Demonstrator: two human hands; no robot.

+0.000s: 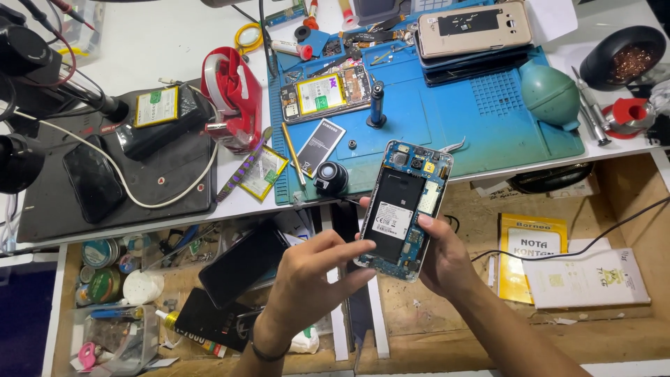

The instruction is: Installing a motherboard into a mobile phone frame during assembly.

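the left hand (307, 279) is nearest the camera, palm down, fingers extended, with its fingertips resting on the lower left edge of the opened phone (405, 209); it steadies the unit and does not wrap it. the right hand (443, 262) is clenched around the lower right edge of the same phone, thumb on the rim. the phone is held in the air, back cover off, above the open drawer (433, 321) and just in front of the surface (167, 42), circuit board and black battery (392, 215) exposed.

risk: the grip bears on one end only. a slip would likely drop the unit into the drawer or against the surface edge. fingertip contact near bare board components could displace or contaminate them.

beyond the hands, a small black lens-like cylinder (331, 178) and a loose battery (320, 146) sit on the blue work mat (488, 119) near its front edge; a hand sweep could knock them off. further back lie a second disassembled phone (324, 93) and a green rubber blower (551, 94).
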